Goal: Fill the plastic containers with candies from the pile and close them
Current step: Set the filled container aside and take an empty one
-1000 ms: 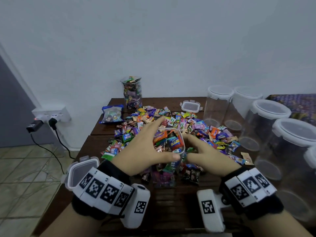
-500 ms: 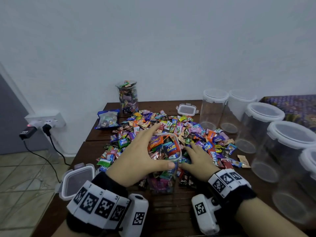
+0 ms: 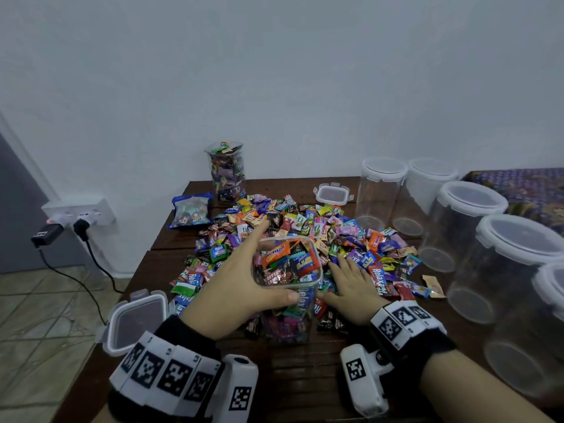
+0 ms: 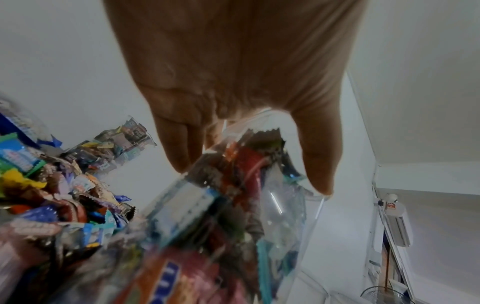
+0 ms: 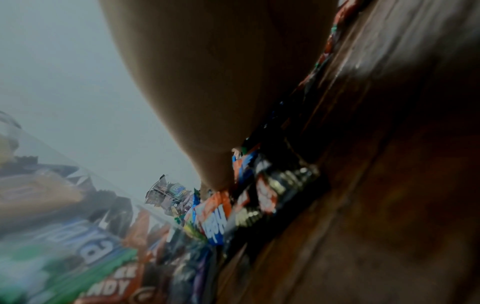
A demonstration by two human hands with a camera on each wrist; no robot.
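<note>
A clear square container [image 3: 287, 303], packed with wrapped candies to its rim, stands near the front of the dark wooden table [image 3: 299, 383]. My left hand [image 3: 241, 288] grips its upper rim, thumb on the near side and fingers round the far side; the left wrist view shows the same container [image 4: 233, 205] under my palm. My right hand [image 3: 351, 285] lies flat, fingers spread, on the candy pile [image 3: 305, 230] just right of the container. The right wrist view is blurred, with candies [image 5: 233, 205] under the palm.
A loose lid [image 3: 137, 322] lies at the front left edge. A filled open container [image 3: 227, 172] and a blue candy bag [image 3: 190, 210] sit at the back, another lid [image 3: 332, 193] nearby. Several empty lidded jars [image 3: 470, 224] line the right side.
My right hand left the container's rim and moved down onto the pile beside it, fingers spreading. The left hand kept its grip. The head view shifted slightly.
</note>
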